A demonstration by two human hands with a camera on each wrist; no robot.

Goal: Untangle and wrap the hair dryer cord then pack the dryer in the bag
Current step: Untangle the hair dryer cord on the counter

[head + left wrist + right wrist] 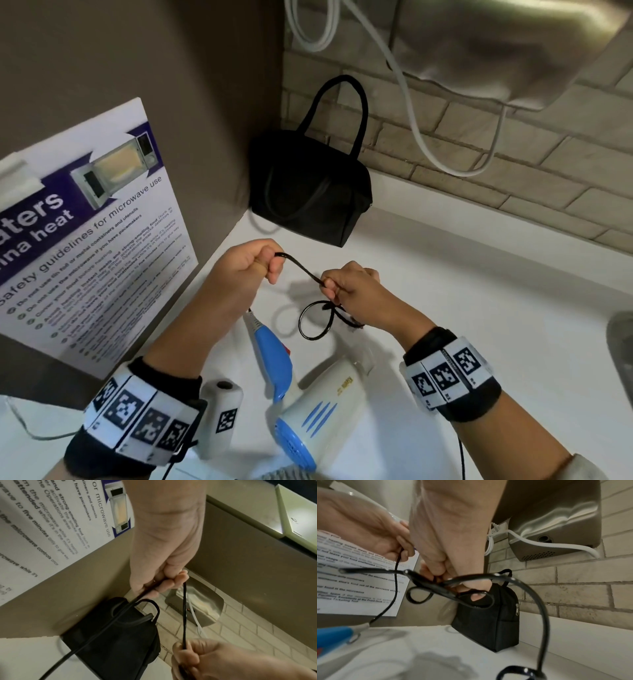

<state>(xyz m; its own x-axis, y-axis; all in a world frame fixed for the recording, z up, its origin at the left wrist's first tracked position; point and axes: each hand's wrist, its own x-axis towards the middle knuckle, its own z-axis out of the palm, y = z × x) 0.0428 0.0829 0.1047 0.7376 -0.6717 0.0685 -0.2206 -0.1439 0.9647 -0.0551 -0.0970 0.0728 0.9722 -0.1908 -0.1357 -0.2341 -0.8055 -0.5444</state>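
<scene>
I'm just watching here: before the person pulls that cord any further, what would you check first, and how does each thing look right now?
1. Left hand holds the cord: ok, fingers curled round it.
2. Right hand holds the cord: ok, pinched, with loops hanging below.
3. Tangle gone: not ok, the loops still cross under the right hand.
4. Hair dryer steady: ok, it lies on the white counter below the hands.
5. Bag within reach: ok, upright in the corner behind the hands.
6. Bag open for packing: cannot tell, its top is not clearly shown.
</scene>
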